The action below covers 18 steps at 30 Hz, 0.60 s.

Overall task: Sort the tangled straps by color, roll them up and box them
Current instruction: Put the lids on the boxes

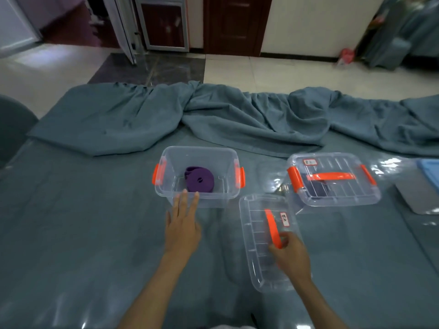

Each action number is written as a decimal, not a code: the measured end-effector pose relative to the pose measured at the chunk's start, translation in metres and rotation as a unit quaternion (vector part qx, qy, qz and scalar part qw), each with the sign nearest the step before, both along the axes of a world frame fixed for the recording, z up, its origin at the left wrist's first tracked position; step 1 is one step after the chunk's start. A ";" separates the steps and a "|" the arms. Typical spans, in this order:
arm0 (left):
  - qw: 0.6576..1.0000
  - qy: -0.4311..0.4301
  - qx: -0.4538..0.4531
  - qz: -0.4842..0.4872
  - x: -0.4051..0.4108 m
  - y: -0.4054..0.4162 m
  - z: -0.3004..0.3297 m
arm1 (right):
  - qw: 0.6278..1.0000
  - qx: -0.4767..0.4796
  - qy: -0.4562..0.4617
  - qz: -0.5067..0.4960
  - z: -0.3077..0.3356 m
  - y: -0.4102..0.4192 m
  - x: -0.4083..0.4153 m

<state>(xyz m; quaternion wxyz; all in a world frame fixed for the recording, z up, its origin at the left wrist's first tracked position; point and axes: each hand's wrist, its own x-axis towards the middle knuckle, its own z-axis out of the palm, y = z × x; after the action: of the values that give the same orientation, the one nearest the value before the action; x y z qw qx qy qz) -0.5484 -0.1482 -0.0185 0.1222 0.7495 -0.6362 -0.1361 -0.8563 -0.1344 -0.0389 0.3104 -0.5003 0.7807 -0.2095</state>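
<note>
Purple strap [199, 179] — inside open box [198, 195]

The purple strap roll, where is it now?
In the head view, the purple strap roll lies inside the open clear box left of centre, just beyond the left hand.

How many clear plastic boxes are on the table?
2. An open box holding a rolled purple strap sits by the left hand. A closed box stands to its right. The loose lid under the right hand is not a box.
</note>
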 end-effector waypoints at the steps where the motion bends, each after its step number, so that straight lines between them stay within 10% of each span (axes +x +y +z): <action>1: 1.000 0.004 0.000 -0.002 0.001 0.000 0.000 | 1.000 -0.012 -0.002 0.001 0.004 0.002 -0.001; 14: 0.977 0.163 -0.125 0.050 0.036 -0.020 0.028 | 0.947 -0.110 0.174 0.245 0.077 -0.109 0.099; 18: 0.990 0.095 -0.106 0.026 0.058 -0.052 0.026 | 0.919 -0.115 0.194 0.323 0.080 -0.156 0.146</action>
<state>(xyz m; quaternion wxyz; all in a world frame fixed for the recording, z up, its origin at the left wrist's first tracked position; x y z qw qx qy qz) -0.4906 -0.2003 0.0077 0.2639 0.7325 -0.6128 -0.1355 -0.7106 -0.2901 0.0413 0.1437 -0.7883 0.5922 -0.0849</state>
